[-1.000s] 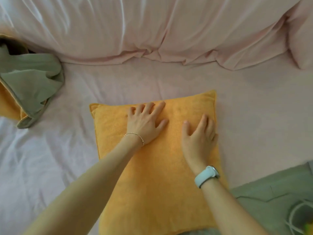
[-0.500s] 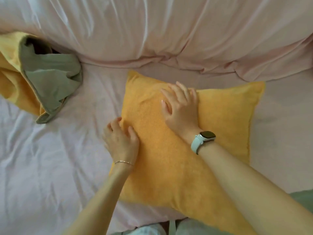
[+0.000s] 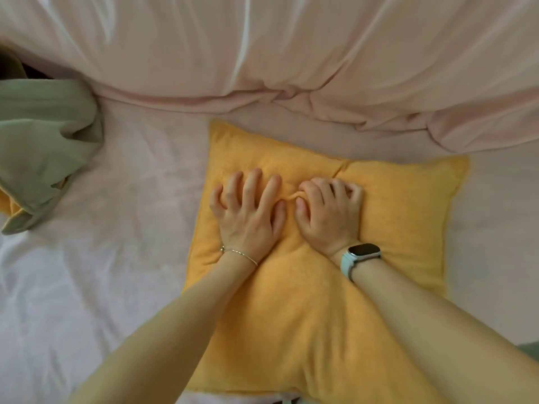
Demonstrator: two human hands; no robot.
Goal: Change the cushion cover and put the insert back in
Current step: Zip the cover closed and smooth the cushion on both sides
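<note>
Yellow terry cloth covers the cushion [image 3: 335,287], which lies flat on the pink bed sheet [image 3: 131,199] near the mattress's near edge, its far corners close to the bunched pink duvet [image 3: 262,53]. It looks plump all over, so the insert is probably already inside. The left hand [image 3: 250,217] presses on it with fingers spread and slightly bent, gripping nothing. The right hand [image 3: 329,211], just beside it, has its fingers curled, bunching a fold of the cover. A green and yellow cover [image 3: 43,147], probably the old one, lies crumpled at the sheet's left edge. What remains seems only to be smoothing; no zip or opening is visible.
</note>
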